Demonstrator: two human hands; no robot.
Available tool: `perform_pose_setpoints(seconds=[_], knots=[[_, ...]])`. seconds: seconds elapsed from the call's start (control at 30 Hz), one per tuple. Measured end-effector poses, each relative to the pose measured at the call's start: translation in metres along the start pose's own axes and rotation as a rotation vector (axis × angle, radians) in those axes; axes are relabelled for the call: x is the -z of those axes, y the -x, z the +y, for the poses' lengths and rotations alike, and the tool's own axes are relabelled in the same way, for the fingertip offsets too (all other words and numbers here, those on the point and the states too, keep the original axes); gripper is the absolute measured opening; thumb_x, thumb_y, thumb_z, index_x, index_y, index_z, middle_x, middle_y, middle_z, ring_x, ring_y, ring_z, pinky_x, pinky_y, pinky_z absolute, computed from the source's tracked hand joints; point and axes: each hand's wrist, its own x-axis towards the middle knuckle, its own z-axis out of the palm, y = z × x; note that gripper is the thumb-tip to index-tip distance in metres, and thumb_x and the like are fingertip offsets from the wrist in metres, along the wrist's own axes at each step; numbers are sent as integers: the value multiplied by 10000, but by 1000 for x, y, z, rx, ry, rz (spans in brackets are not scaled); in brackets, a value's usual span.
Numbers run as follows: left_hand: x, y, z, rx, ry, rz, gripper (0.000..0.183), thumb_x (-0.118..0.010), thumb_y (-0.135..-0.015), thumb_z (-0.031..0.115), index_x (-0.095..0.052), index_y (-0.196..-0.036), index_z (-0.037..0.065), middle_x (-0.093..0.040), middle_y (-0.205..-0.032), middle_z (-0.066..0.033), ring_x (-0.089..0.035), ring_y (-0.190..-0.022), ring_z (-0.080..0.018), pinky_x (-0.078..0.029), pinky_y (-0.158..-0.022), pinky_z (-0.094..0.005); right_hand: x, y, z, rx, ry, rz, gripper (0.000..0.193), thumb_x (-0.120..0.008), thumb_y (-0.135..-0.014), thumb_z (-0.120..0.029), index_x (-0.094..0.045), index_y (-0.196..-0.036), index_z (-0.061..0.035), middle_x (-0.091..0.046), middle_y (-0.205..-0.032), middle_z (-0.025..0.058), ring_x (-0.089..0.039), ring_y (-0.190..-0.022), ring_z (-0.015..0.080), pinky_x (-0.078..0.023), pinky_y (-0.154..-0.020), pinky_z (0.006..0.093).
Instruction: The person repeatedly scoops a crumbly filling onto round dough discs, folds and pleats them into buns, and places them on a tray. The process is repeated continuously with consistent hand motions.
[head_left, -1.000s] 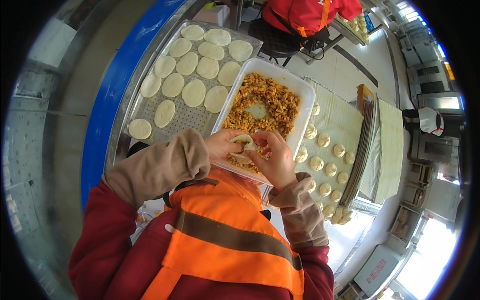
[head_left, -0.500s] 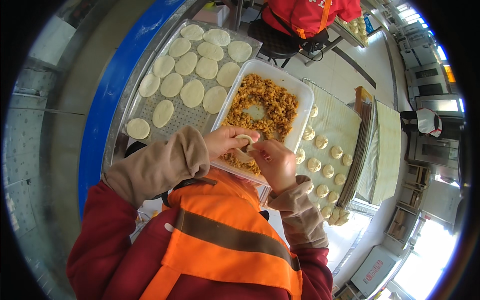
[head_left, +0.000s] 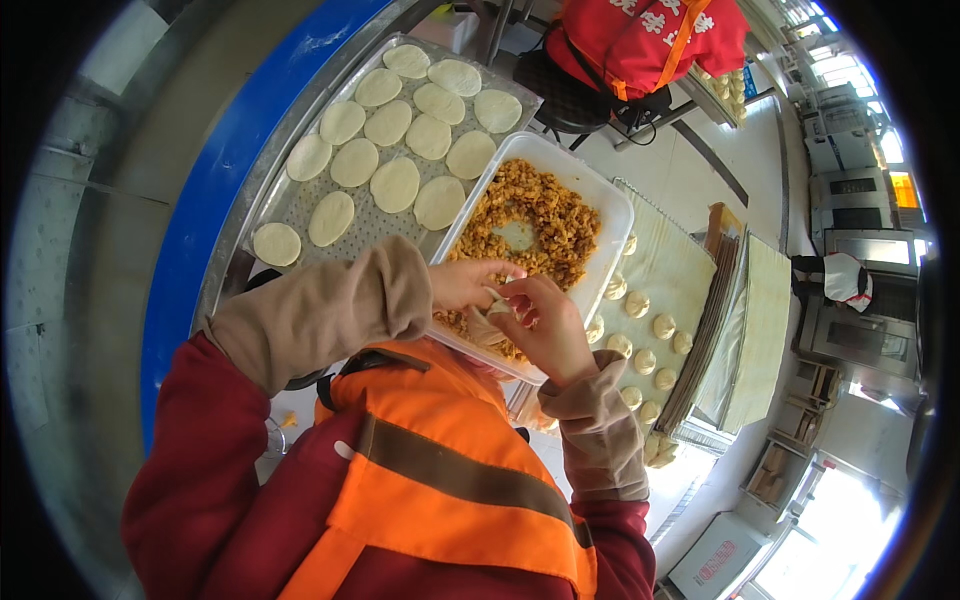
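head view: left hand [head_left: 462, 284], right hand [head_left: 545, 325] pinch soft dough wrapper [head_left: 497, 308]; crumbly filling tray [head_left: 610, 205]

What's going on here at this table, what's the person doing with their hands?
A person in an orange vest is pinching a small piece of dough between the left hand and right hand, just above a white tub of brown filling. On the left, a perforated metal tray holds flat round dough discs. On the right, another tray carries rows of small shaped dumplings. Another person in red sits on the far side.
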Motion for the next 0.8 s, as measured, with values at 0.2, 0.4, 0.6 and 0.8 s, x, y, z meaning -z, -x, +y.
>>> perform_pose_setpoints(seconds=[0.2,0.4,0.6,0.8], knots=[[-23,7,5,-172,427,110,502,-331,-1011,412,-493,-1304,38,-574,-1208,-69,-573,-1051,-136,-458,-905,-288,-2,6,-20,113,162,252,131,-721,-756,-38,-661,-866,3,-630,-722,72,-605,-600,145,-499,-585,250],[-39,2,17,-331,369,190,529,-297,-1006,459,-540,-1245,55,-612,-1065,-45,-584,-1002,-142,-470,-887,-319,10,-7,-30,19,119,305,141,-721,-758,-46,-662,-872,12,-655,-749,84,-637,-647,156,-511,-610,255],[-56,-8,2,-482,731,346,505,-305,-1001,464,-605,-1096,68,-632,-999,-49,-601,-947,-161,-485,-829,-330,1,0,-36,39,185,391,88,-708,-745,-41,-659,-812,-10,-625,-656,77,-617,-571,171,-502,-552,273],[-55,-20,-4,-383,763,451,560,-345,-979,495,-621,-1015,9,-647,-905,-73,-625,-803,-155,-500,-732,-287,9,-2,-26,2,62,325,103,-700,-725,-21,-646,-812,-13,-615,-740,87,-615,-640,158,-491,-544,275]])
